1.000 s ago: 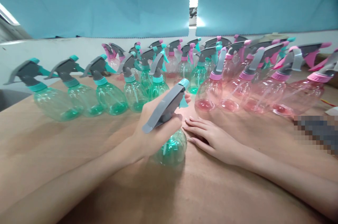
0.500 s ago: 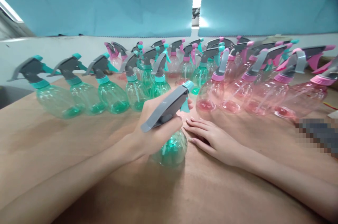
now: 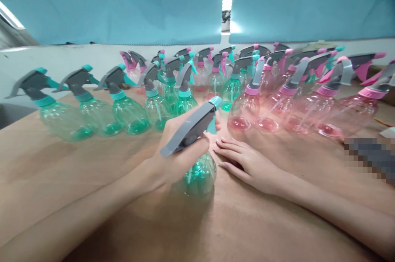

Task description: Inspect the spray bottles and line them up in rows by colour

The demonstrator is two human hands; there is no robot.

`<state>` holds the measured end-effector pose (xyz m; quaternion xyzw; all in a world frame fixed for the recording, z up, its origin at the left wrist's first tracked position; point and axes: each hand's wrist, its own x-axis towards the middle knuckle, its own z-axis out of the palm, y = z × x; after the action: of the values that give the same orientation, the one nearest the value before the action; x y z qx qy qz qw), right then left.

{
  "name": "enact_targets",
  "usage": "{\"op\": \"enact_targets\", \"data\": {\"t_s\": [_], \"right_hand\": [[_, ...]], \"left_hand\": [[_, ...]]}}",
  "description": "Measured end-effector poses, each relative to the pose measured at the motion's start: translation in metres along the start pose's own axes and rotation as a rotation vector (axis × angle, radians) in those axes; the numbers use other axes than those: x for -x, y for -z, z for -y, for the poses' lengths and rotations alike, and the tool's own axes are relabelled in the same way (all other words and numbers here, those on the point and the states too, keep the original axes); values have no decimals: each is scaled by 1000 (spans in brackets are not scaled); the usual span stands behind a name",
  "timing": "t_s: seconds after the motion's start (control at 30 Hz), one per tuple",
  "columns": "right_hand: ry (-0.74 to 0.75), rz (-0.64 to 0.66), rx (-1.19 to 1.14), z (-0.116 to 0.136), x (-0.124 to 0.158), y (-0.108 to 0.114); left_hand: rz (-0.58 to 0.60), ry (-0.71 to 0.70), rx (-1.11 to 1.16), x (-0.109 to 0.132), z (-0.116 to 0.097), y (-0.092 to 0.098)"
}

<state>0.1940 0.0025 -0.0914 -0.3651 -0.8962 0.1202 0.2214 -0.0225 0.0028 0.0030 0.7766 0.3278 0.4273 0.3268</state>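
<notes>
My left hand (image 3: pixel 175 151) is wrapped round the neck of a green spray bottle (image 3: pixel 200 175) with a grey head and a turquoise nozzle and trigger. Its nozzle points up and away to the right; the fingers hide the collar. Beside it, my right hand (image 3: pixel 247 163) lies palm down on the wooden table (image 3: pixel 240 221), fingers stretched toward the bottle but apart from it, holding nothing. Just beyond my left hand stands another green spray bottle (image 3: pixel 185 103). A pink spray bottle (image 3: pixel 243 110) is behind my right hand.
A row of green spray bottles (image 3: pixel 131 114) stands on the left, pink spray bottles (image 3: pixel 298 114) on the right, and more of both colours behind. A blurred-out dark object (image 3: pixel 370 155) lies at the right. A blue sheet (image 3: pixel 123 3) covers the upper background.
The whole view has shifted slightly to the left. My left hand keeps its grip on the green spray bottle, and my right hand stays flat on the table.
</notes>
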Motion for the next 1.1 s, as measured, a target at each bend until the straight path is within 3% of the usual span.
{"op": "enact_targets", "data": {"t_s": [0.27,1.1], "right_hand": [[-4,3,-15,-1,0,-1],[-2,4,-16,-1,0,0]], "left_hand": [[7,112,37,-5,-11,-4],[14,106,22,-5,-10,-3]]}}
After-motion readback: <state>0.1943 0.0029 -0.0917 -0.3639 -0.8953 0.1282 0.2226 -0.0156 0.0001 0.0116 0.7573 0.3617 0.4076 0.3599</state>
